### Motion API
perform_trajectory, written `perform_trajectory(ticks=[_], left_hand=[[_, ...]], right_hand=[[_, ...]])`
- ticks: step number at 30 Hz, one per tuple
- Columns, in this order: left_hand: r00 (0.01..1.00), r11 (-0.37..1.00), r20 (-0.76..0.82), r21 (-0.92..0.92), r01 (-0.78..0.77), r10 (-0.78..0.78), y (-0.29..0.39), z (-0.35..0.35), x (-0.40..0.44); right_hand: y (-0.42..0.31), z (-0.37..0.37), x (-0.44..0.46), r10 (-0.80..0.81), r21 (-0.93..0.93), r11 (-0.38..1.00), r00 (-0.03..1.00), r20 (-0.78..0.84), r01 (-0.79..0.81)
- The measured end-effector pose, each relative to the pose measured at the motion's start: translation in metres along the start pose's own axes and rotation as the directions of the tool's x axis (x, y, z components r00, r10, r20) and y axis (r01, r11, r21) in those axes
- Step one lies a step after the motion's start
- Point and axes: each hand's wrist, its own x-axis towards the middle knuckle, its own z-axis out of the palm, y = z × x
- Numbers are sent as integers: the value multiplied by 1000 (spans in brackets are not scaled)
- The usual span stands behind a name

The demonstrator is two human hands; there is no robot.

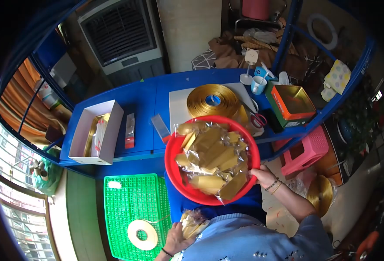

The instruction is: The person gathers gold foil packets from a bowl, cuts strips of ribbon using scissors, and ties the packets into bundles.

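My right hand (pixel 263 175) grips the right rim of a round red basin (pixel 171 172). Gold pieces in clear plastic wrapping (pixel 213 150) fill the basin, which is held above my lap at the front edge of the blue table (pixel 135 93). Below and left of the basin, my left hand (pixel 177 238) is closed on a small bundle of gold packets (pixel 193 222) in clear plastic, close to my blue top. Behind the basin, a large coil of gold ribbon (pixel 213 101) lies on a pale board, with red-handled scissors (pixel 258 120) at its right.
A white box (pixel 113 115) and two small clear cases stand on the table's left half. An orange-and-green tin (pixel 292 104) and a cup (pixel 258 85) are at the right. A green crate (pixel 113 209) with a white roll (pixel 133 232) is lower left; a pink stool (pixel 311 150) is right.
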Motion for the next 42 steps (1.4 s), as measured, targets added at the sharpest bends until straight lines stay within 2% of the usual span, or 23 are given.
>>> perform_trajectory(ticks=[1, 3, 7, 9, 10, 11, 13, 14, 17, 21, 25, 27, 29, 31, 33, 34, 35, 36, 37, 38, 39, 40, 42], left_hand=[[1000, 999, -1, 47, 6, -6, 6, -4, 1], [998, 999, -52, -19, 47, -48, 7, -2, 0], [991, 992, -54, -38, 121, -123, 9, -4, 5], [986, 986, -43, -49, 158, -160, 5, -4, 14], [981, 973, -97, -171, 153, -171, -8, 6, 16], [984, 985, -110, -114, 129, -142, -11, 6, 18], [988, 997, -136, 1, 78, -78, -8, -1, 28], [982, 991, -132, -2, 132, -131, -1, -6, 32], [980, 989, -189, 120, 88, -64, 1, -13, 46], [969, 951, -238, 282, 129, -60, 11, -11, 62], [977, 914, -213, 398, 79, 9, 13, 9, 77], [983, 881, -185, 465, 81, 7, 21, 11, 82], [988, 893, -150, 439, 100, -37, 25, 10, 85], [990, 877, -139, 471, 94, -31, 27, 9, 84], [990, 890, -123, 442, 115, -67, 25, 11, 85], [990, 896, -116, 427, 119, -76, 26, 12, 85], [991, 897, -107, 426, 115, -76, 25, 12, 85], [992, 899, -98, 424, 108, -73, 25, 12, 85], [994, 901, -89, 423, 102, -70, 26, 12, 85], [994, 897, -82, 430, 102, -74, 26, 13, 85], [994, 893, -75, 439, 103, -78, 26, 15, 85], [994, 888, -67, 447, 104, -83, 26, 16, 84], [991, 902, -110, 416, 116, -77, 23, 16, 78]], right_hand=[[-5, -5, 3, -42, 10, 999, 999, 8, 42], [-16, -17, 7, -125, 28, 992, 992, 22, 125], [-56, -14, 29, -63, 255, 965, 998, -11, 64], [-66, -17, 66, -72, 256, 964, 997, 0, 70], [-74, -10, 82, -133, 250, 958, 990, -37, 138], [-82, -1, 98, -196, 243, 948, 978, -72, 207], [-100, 13, 127, -140, 160, 973, 974, -179, 169], [-108, 17, 140, -115, 118, 982, 966, -233, 145], [-116, 21, 186, -176, 88, 974, 945, -277, 208], [-127, 27, 215, -153, 141, 971, 952, -264, 195], [-141, 11, 207, -248, 113, 961, 967, -64, 254], [-144, 29, 167, -156, 87, 980, 959, -236, 181], [-117, 28, 147, -248, -132, 968, 906, -344, 214], [-72, 44, 107, -410, -286, 892, 893, -184, 350], [-21, 63, 75, -330, -307, 899, 944, -5, 313], [16, 69, 72, -501, -427, 748, 854, 137, 507], [6, 101, 32, -419, -410, 778, 879, 226, 476], [30, 113, 26, -463, -358, 752, 830, 311, 553], [23, 128, 8, -544, -476, 515, 701, 462, 713], [25, 140, 8, -595, -440, 296, 524, 610, 848], [23, 153, 0, -561, -458, 146, 455, 692, 877], [22, 165, -6, -524, -407, 91, 391, 756, 909], [36, 176, -6, -311, -425, -53, 389, 867, 904]])
